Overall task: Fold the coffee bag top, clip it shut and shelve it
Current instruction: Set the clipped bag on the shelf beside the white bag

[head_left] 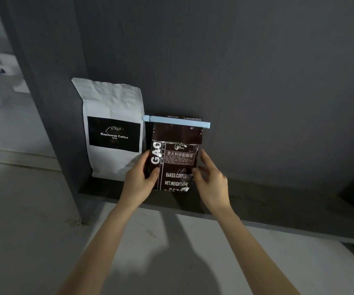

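A dark brown coffee bag [177, 154] stands upright on the dark grey shelf [278, 201]. Its top is folded over and a long pale blue clip [177, 121] runs across the fold. My left hand [141, 175] grips the bag's lower left edge, thumb on the front. My right hand [211, 177] sits at the bag's lower right edge with fingers spread; its thumb touches the front of the bag.
A taller white coffee bag [112, 128] with a black label stands on the shelf just left of the brown one, almost touching it. The shelf's dark side panel [50, 103] rises at the left. A pale floor [33, 231] lies below, a white wall socket [8, 69] at far left.
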A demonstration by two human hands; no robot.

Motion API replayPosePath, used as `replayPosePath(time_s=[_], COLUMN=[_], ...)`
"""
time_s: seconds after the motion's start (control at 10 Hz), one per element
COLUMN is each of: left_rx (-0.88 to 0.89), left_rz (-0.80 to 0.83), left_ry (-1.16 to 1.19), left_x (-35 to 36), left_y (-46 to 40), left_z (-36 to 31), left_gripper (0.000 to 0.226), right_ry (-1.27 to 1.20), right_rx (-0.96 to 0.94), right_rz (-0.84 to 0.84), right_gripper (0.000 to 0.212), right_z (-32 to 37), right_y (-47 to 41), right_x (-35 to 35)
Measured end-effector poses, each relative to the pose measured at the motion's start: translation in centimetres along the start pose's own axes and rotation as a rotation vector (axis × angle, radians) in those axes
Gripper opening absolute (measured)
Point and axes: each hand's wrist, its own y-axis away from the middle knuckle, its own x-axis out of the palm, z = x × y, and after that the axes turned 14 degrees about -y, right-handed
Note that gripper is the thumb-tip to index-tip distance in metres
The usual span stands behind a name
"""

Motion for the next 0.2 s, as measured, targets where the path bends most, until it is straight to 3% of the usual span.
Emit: replayPosePath(time_s=[0.2], left_rx=[-0.049], left_rz=[0.022], left_ry=[-0.028], left_x=[-1.4], left_y=[1.5], left_z=[-2.1], left_gripper=[0.058], right_ry=[0.142], right_rx=[-0.008], right_rz=[0.036], right_gripper=[0.058], right_z=[1.8], right_y=[1.5], right_x=[-1.4])
